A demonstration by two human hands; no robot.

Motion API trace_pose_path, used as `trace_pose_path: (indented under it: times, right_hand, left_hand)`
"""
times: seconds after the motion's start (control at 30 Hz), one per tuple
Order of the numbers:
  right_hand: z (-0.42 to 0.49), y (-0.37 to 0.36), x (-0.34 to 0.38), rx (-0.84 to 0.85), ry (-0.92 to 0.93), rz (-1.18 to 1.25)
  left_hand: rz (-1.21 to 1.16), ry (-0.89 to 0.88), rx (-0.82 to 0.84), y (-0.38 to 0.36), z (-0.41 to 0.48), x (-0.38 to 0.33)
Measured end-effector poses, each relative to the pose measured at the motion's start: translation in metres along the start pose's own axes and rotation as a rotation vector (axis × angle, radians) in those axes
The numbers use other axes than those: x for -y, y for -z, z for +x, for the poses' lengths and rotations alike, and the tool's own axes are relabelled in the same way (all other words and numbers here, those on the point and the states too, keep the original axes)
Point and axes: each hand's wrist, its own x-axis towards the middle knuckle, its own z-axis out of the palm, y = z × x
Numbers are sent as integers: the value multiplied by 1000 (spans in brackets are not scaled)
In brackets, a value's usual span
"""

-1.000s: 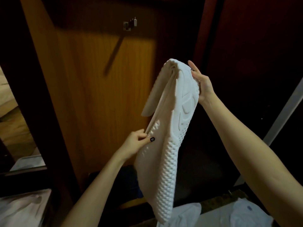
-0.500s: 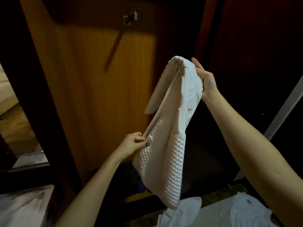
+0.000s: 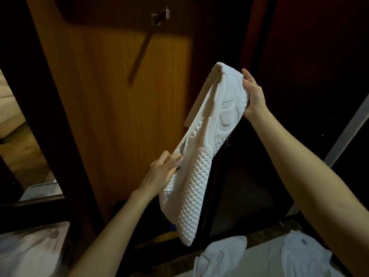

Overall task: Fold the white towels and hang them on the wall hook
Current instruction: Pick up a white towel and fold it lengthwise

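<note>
A white towel [image 3: 201, 162] with a bumpy waffle pattern hangs folded lengthwise in front of me. My right hand [image 3: 253, 94] grips its upper end at the right. My left hand [image 3: 161, 172] pinches the towel's left edge about halfway down. A small metal wall hook [image 3: 160, 16] is fixed high on the wooden panel [image 3: 119, 106], up and to the left of the towel, with nothing hanging on it.
More white towels lie on the light surface below, one [image 3: 221, 254] at bottom centre and another [image 3: 305, 254] at bottom right. A white bundle [image 3: 30, 250] sits at bottom left. Dark wooden frames flank the panel.
The towel's lower end has risen and swung left as my left hand slid up along its edge. My right hand holds the top almost where it was.
</note>
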Motion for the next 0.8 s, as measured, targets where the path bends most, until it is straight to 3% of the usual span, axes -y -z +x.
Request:
trace_pose_path:
  times: [0.07,0.27,0.4,0.6,0.7,0.8]
  right_hand:
    - [0,-1,-4,-31,5,-56]
    - [1,-13,-16,-113,32,-192]
    - [0,-33,-27,-183,102,-281]
    - [3,-43,-30,-181,142,-300]
    - [5,-38,-20,-181,147,-288]
    - [7,-32,-8,-165,149,-306]
  left_hand:
    - [24,13,49,0,-1,2]
    - [-305,407,71,-11,2,-6]
    - [-262,666,321,-33,3,-22]
    - [-274,707,90,-51,5,-11]
    - [-683,810,57,-33,3,6]
    - [-886,799,61,-4,6,24]
